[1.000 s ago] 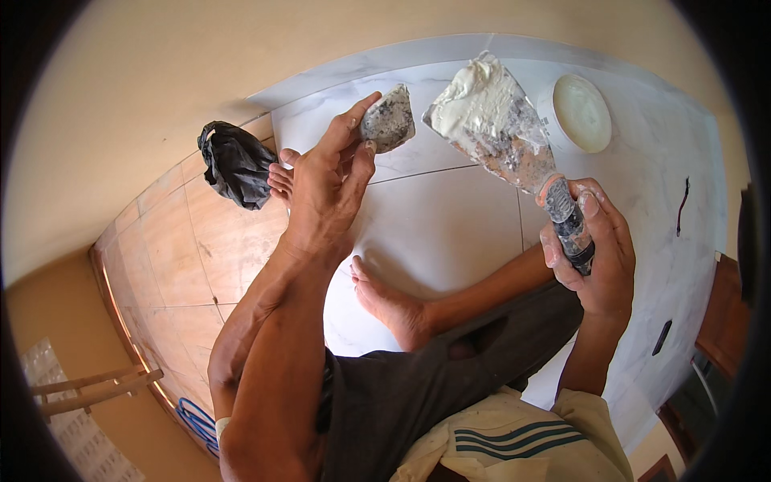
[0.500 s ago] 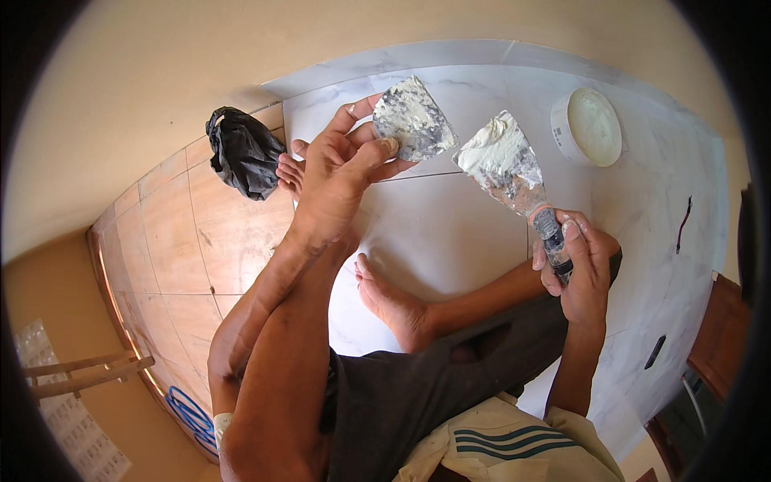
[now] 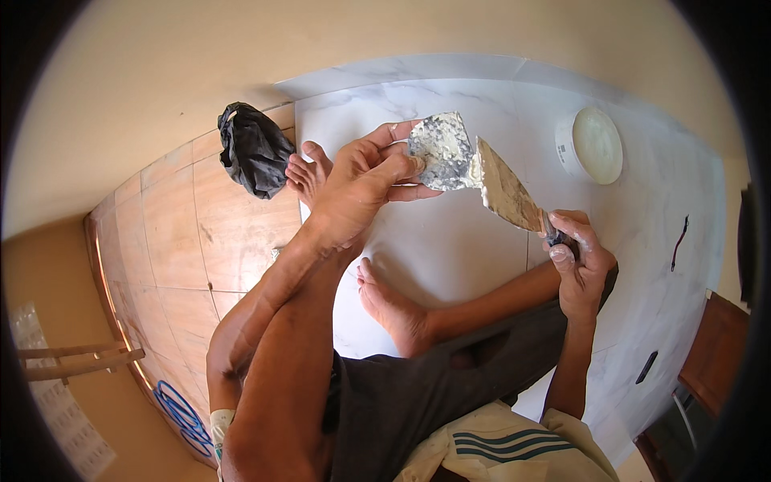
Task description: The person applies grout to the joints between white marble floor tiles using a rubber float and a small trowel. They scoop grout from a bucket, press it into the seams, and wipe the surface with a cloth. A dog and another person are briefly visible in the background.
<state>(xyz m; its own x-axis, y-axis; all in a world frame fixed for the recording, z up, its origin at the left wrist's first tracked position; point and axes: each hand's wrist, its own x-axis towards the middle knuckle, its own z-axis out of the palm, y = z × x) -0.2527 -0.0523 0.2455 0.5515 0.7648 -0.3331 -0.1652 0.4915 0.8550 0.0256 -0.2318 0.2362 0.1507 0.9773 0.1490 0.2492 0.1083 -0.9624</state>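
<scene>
My left hand (image 3: 373,173) pinches a small flat scraper plate (image 3: 440,149), dark and smeared with white paste. In my right hand (image 3: 582,257) is a putty knife (image 3: 510,193) with a dark, worn handle, its blade turned partly edge-on. A lump of white paste sits where the knife's tip meets the plate's right edge. Both tools are held above the pale floor, in front of my bent legs. Farther off to the right stands a round white tub (image 3: 590,145) with pale paste in it.
A black plastic bag (image 3: 253,153) lies by my foot (image 3: 309,173) at the wall. White marbled tiles (image 3: 450,249) meet brownish tiles (image 3: 181,225) on the left. Blue hose (image 3: 183,418) is coiled at lower left. A dark strip (image 3: 646,367) and thin dark object (image 3: 680,243) lie right.
The putty knife has turned and moved so its tip meets the plate, where paste now gathers. The plate has tilted and shifted slightly right and nearer.
</scene>
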